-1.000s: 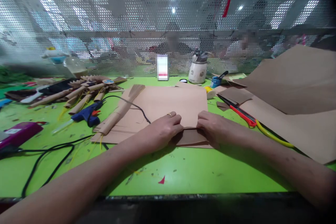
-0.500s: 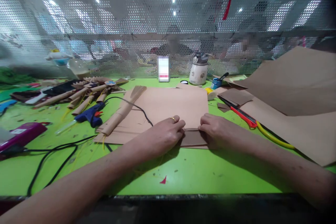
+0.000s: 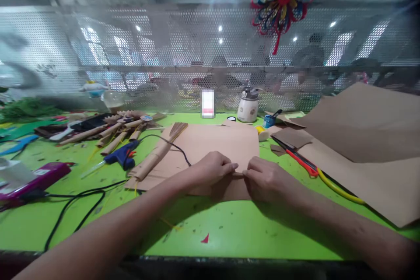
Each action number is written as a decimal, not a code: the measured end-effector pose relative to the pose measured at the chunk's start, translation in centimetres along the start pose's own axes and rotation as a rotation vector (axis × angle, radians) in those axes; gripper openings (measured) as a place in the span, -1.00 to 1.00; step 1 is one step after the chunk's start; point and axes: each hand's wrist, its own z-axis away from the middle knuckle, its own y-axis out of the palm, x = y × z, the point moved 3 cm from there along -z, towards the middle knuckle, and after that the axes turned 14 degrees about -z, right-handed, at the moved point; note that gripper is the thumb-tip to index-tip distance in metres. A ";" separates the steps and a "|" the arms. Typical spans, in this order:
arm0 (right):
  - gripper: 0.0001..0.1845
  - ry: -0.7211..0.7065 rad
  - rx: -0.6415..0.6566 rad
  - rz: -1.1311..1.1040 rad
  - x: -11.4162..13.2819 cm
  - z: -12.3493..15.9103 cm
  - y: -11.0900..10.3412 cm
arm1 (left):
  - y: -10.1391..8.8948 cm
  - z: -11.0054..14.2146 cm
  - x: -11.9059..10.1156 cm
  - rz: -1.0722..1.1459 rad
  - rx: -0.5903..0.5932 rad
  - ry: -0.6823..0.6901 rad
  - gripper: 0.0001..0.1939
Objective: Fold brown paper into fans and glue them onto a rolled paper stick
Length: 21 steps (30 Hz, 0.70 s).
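Over a large sheet of brown kraft paper [image 3: 213,140], my left hand [image 3: 213,170] and my right hand [image 3: 267,179] are close together. Both have fingers pinched on a small strip of brown paper [image 3: 238,174], seen almost edge-on between them. The fingers cover most of the strip, so its full shape is hidden. To the left, a rolled paper tube [image 3: 154,157] with a fringed end lies across the sheet. A blue glue gun [image 3: 121,155] is beside that tube, its black cord running over the paper.
A red utility knife [image 3: 302,162] and large brown sheets [image 3: 370,140] lie at right. Behind are a yellow spool [image 3: 261,133], blue jar [image 3: 269,120], white bottle [image 3: 247,107] and phone [image 3: 208,103]. Paper tubes [image 3: 114,142] and a purple power strip [image 3: 42,179] are at left.
The view has tilted up, showing more of the hanging flower ornament. My hands have come closer together, and the small paper between them now appears as a thin edge instead of a flat flap.
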 end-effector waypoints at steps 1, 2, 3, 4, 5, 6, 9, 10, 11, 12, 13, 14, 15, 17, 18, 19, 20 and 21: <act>-0.85 -0.002 -0.025 -0.008 0.1 0.0 0.0 | 0.0 0.2 -0.2 0.055 0.043 0.003 -0.51; -0.85 0.000 -0.047 -0.018 0.1 -0.1 -0.1 | 0.1 0.5 -0.3 0.114 0.076 0.011 -0.49; -0.86 0.003 -0.064 -0.031 0.2 -0.1 -0.1 | 0.2 0.7 -0.5 0.170 0.098 0.019 -0.50; -0.87 0.009 -0.073 -0.044 0.2 -0.1 -0.1 | 0.3 1.0 -0.5 0.216 0.106 0.022 -0.51; -0.88 0.014 -0.080 -0.055 0.2 -0.2 -0.2 | 0.4 1.1 -0.6 0.248 0.104 0.018 -0.52; -0.90 0.017 -0.081 -0.064 0.2 -0.2 -0.3 | 0.4 1.3 -0.5 0.268 0.098 0.008 -0.52; -0.90 0.034 -0.083 -0.109 0.1 -0.5 -0.8 | 0.6 1.5 -0.4 0.262 0.076 -0.020 -0.52; -0.91 0.047 -0.077 -0.152 0.1 -0.6 -1.0 | 0.6 1.6 -0.4 0.253 0.080 -0.023 -0.51; -0.90 0.066 -0.068 -0.217 0.0 -0.7 -1.3 | 0.6 1.6 -0.4 0.242 0.084 -0.024 -0.50; -0.85 0.094 -0.060 -0.301 0.0 -0.8 -1.6 | 0.6 1.6 -0.4 0.228 0.085 -0.019 -0.50; -0.80 0.125 -0.052 -0.390 0.0 -1.0 -1.9 | 0.6 1.6 -0.4 0.211 0.084 -0.013 -0.50; -0.76 0.160 -0.044 -0.474 0.0 -1.0 -2.2 | 0.6 1.7 -0.5 0.192 0.080 -0.004 -0.51; -0.75 0.199 -0.040 -0.538 0.1 -1.1 -2.3 | 0.7 1.7 -0.5 0.171 0.076 0.008 -0.52; -0.84 0.285 -0.029 -0.611 0.1 -1.2 -2.4 | 0.8 1.8 -0.7 0.130 0.069 0.032 -0.55; -0.84 0.329 -0.019 -0.632 0.1 -1.2 -2.3 | 0.8 1.8 -0.8 0.115 0.067 0.040 -0.56; -0.83 0.369 -0.012 -0.650 0.1 -1.2 -2.2 | 0.9 1.9 -1.0 0.101 0.062 0.045 -0.57; -0.82 0.404 -0.005 -0.669 0.0 -1.1 -2.1 | 0.8 2.0 -1.2 0.084 0.057 0.052 -0.58; -0.83 0.430 -0.002 -0.688 0.0 -1.1 -2.0 | 0.8 2.2 -1.4 0.066 0.051 0.059 -0.59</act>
